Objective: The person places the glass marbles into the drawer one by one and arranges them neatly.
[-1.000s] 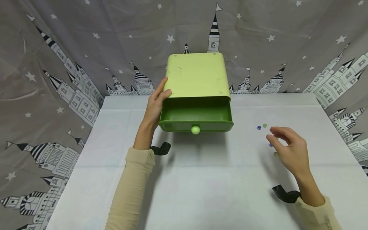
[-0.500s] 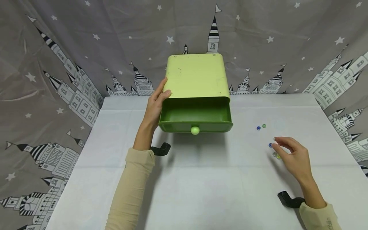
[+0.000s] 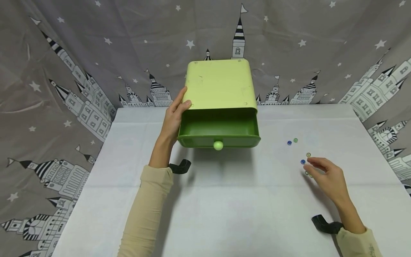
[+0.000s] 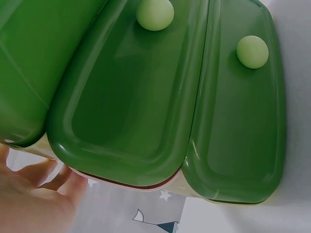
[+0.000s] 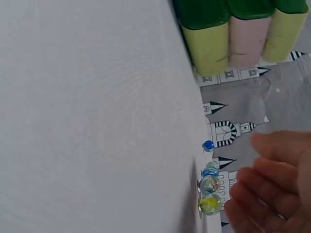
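Observation:
A small drawer chest [image 3: 221,84] with a light yellow-green top stands at the back of the table. Its top drawer [image 3: 221,141] is pulled out, with nothing visible inside. My left hand [image 3: 171,119] rests against the chest's left side, thumb over the top's front corner; in the left wrist view the fingertips [image 4: 73,182] touch the side wall. Over on the right, my right hand [image 3: 327,176] hovers at several glass marbles, thumb and fingers apart and nothing between them. A blue marble [image 3: 303,161] and an amber marble [image 3: 308,155] lie by its fingertips; others are partly hidden below.
Farther back lie another blue marble [image 3: 289,142] and a green marble [image 3: 295,140]. Two shut drawers with round knobs show below the open one, the middle drawer [image 4: 126,111] and the bottom drawer [image 4: 238,126]. A grey castle-print curtain [image 3: 135,43] hangs behind the white table [image 3: 224,214].
My right hand has moved back toward the near side and slightly right among the marbles, uncovering the amber one. My left hand and the chest have stayed in place.

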`<state>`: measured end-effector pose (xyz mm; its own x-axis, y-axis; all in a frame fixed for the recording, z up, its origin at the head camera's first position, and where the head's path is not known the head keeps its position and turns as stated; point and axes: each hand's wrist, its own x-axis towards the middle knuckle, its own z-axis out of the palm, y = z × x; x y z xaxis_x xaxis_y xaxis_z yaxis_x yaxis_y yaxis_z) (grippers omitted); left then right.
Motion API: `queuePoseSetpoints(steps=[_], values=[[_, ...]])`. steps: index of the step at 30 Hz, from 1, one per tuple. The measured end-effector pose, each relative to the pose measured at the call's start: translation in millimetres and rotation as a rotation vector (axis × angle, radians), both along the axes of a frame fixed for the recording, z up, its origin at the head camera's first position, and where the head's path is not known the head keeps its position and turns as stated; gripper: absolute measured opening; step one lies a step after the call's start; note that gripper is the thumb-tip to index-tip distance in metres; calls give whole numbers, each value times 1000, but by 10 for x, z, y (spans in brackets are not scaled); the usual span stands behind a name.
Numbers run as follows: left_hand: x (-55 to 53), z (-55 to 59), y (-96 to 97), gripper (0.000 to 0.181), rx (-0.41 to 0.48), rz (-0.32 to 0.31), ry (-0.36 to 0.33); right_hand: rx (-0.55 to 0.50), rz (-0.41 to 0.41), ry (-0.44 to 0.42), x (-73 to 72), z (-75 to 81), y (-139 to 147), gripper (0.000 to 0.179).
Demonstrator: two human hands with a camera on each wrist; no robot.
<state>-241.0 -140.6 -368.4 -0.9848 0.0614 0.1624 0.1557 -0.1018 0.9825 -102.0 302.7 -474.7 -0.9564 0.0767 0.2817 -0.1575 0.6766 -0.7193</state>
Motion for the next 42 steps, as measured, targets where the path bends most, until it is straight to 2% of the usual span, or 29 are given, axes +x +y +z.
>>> queuePoseSetpoints(steps=[4,10,19,25,33,42], values=[[8,6,3,62,-4,5,-3,25,-1,-27,16,-59,32,29],[-9,-3,2,61,-6,7,5,46,-12,-23,28,-138,62,27],[-10,-2,10,61,-9,11,7,97,-59,-70,12,-154,108,27],[-7,4,16,61,-10,15,1,108,-35,-92,4,-169,104,21],[1,8,14,60,-17,26,-3,154,4,-71,2,-167,83,16],[-1,4,20,60,-6,20,4,156,-19,-63,14,-178,74,15]])
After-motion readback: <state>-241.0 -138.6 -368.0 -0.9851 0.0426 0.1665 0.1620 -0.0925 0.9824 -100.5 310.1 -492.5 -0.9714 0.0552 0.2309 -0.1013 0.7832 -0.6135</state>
